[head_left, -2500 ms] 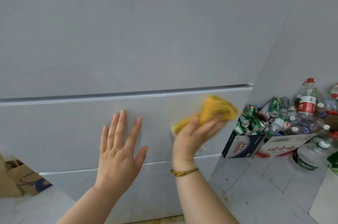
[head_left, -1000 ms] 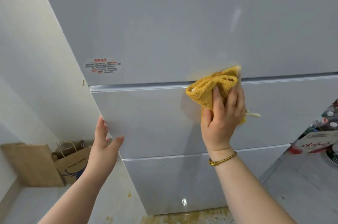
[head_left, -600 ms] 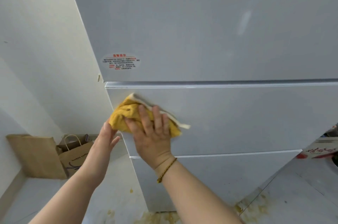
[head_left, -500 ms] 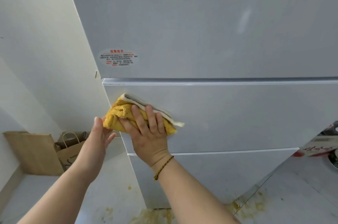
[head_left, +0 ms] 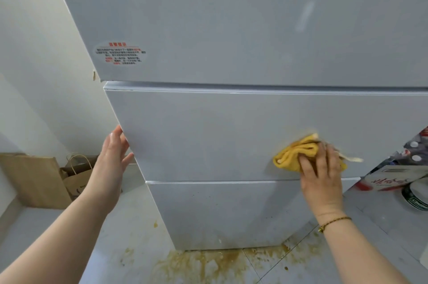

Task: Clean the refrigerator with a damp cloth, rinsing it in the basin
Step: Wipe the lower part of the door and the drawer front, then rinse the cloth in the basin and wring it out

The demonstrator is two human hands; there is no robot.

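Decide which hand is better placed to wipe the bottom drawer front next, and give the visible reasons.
Right. The right hand presses the yellow cloth against the middle drawer front, just above the bottom drawer. The left hand holds no cloth and only touches that middle drawer's left edge.

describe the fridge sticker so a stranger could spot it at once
Find the big grey fridge and look at its top door. Near that door's lower left corner is the sticker, a pale oval with red and dark print. Nothing else on the doors carries text.
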